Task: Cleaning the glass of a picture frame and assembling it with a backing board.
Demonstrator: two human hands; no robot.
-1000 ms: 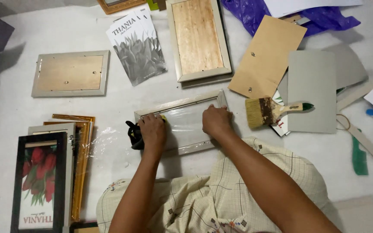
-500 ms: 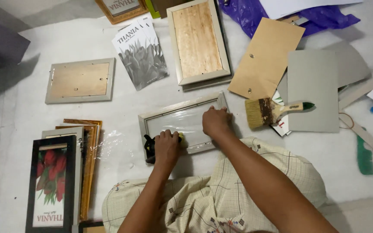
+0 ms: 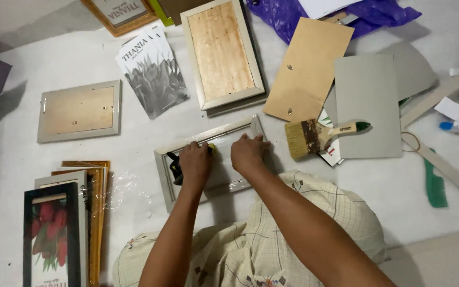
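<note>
Pressing down on a pale picture frame [image 3: 213, 159] that lies flat on the white floor [image 3: 134, 212], both hands work close together near its upper edge. The left hand [image 3: 195, 163] is curled, palm down, over the left half of the frame, its fingers closed around something small and yellow that peeks out at the fingertips; a black tool [image 3: 175, 167] lies just under its wrist side, though whether the hand grips that too cannot be told. The right hand [image 3: 248, 154] rests flatter, fingers bent and spread on the frame's right half, holding nothing, apparently steadying the frame so it does not slide. The frame sits directly in front of the person's lap, within easy reach of both arms. Other pieces are set out around it, apart from each other: a paintbrush [image 3: 320, 135] lies just to the right on a grey board [image 3: 367, 101], a brown backing board [image 3: 306, 69] leans beyond it, a light wooden frame [image 3: 221, 53] lies face down above, another small frame [image 3: 79, 110] to the left, and a stack of finished frames [image 3: 67, 218] sits at the lower left beside a printed leaflet's [image 3: 150, 72] side of the floor.
</note>
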